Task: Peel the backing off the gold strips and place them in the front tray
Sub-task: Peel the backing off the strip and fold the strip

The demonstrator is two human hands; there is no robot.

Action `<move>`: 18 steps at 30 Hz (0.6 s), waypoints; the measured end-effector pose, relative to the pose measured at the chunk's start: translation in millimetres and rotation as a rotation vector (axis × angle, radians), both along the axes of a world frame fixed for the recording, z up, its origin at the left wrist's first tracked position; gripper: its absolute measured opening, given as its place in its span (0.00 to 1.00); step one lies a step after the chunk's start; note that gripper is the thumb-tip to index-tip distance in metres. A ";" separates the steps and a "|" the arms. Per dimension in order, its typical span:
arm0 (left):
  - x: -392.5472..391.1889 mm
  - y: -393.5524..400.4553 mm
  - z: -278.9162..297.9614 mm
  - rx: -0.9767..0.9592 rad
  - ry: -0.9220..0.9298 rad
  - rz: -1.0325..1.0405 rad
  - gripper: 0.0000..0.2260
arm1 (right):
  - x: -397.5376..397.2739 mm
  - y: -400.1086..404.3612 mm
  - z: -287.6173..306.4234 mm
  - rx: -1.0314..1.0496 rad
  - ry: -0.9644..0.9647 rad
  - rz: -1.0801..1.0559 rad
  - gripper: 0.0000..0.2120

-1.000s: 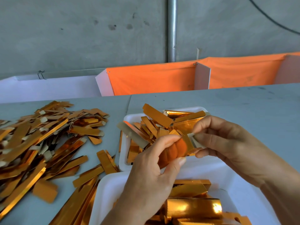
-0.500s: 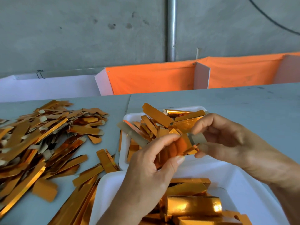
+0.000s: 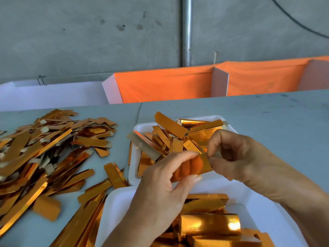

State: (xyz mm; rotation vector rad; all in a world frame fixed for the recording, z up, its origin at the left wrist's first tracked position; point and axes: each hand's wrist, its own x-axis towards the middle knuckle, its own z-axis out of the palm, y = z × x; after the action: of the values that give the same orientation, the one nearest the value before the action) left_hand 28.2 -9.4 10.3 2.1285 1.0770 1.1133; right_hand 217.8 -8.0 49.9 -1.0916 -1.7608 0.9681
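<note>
While pinched crosswise, gold strip [image 3: 204,164] level.

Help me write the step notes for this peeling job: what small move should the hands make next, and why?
Probably the right hand should pull its pinched end away from the left hand, peeling the backing. Both hands grip one gold strip above the trays, the right fingers pinching its end, and whether the backing has lifted cannot be told. Once peeled, the strip belongs in the front tray.
</note>
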 end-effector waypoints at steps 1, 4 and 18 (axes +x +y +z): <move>0.3 0.1 -0.1 0.003 0.003 0.003 0.15 | -0.7 -0.1 0.1 -0.005 -0.001 0.000 0.11; -0.1 -0.2 0.5 0.007 -0.005 0.007 0.15 | 0.0 -1.7 2.8 -0.079 0.113 0.054 0.02; -0.8 -0.9 0.2 0.013 0.048 0.011 0.15 | 3.2 3.2 -0.2 -0.355 0.274 0.115 0.15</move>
State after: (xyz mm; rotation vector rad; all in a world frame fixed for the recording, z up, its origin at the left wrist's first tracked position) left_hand 27.4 -10.3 10.6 2.1722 1.1069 1.0824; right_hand 221.0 -4.9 49.7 -1.0204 -1.4741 1.4699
